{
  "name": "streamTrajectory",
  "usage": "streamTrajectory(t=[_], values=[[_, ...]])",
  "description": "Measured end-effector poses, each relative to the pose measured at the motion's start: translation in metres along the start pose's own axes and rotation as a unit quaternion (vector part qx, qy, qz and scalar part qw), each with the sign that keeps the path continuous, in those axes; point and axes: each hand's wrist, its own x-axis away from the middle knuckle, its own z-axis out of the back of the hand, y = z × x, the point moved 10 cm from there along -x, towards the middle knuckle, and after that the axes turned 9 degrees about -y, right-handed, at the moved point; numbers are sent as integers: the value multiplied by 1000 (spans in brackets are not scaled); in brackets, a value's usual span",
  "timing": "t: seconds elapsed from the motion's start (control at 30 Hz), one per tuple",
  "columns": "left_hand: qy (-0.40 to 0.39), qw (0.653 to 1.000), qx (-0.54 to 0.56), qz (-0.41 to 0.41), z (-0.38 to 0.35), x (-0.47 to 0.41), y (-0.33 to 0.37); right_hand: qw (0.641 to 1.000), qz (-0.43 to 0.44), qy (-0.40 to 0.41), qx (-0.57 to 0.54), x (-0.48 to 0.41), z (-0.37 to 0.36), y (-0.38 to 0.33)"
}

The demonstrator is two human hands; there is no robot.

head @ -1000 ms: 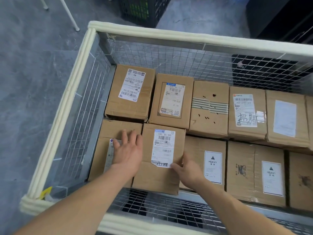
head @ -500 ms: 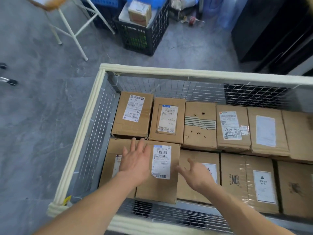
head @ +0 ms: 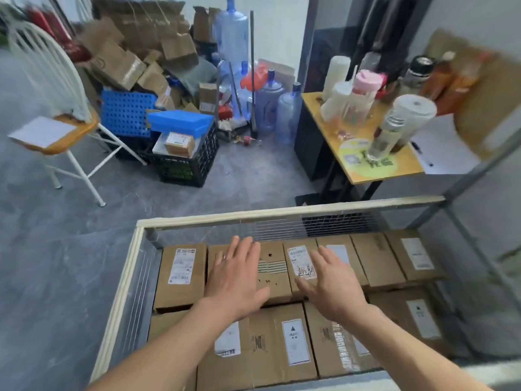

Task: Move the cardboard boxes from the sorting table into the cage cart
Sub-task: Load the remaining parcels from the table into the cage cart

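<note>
The wire cage cart [head: 284, 214] with cream padded rims fills the lower half of the head view and holds several labelled cardboard boxes packed in two rows. My left hand [head: 235, 280] hovers flat with fingers spread above the back row, over a box with a striped label [head: 272, 268]. My right hand [head: 331, 283] is also spread open above a box with a handwritten label [head: 300, 262]. Neither hand holds anything. The box I just set down [head: 228, 345] lies in the front row under my left forearm.
A white chair with a wooden seat [head: 53, 134] stands on the grey floor at left. Behind the cart are a black crate [head: 186, 165], a pile of flattened cartons [head: 132, 52], water jugs [head: 234, 32] and a yellow side table with bottles [head: 363, 153].
Both hands have let go of the front-row box and lifted away, fingers spread. The view has tilted up from the cart floor to show the room beyond.
</note>
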Motion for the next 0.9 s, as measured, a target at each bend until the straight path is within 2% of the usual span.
streamTrajectory(t=[0.2, 0.4, 0.63, 0.9], values=[[63, 988, -59, -125, 81, 13, 87, 991, -79, 101, 48, 74, 102, 25], [106, 957, -91, -256, 126, 45, 184, 962, -192, 180, 77, 172, 175, 61], [127, 912, -124, -370, 135, 93, 288, 918, -319, 217, 87, 303, 206, 100], [120, 866, -129, -467, 114, 182, 404, 864, -433, 249, 64, 459, 206, 138]])
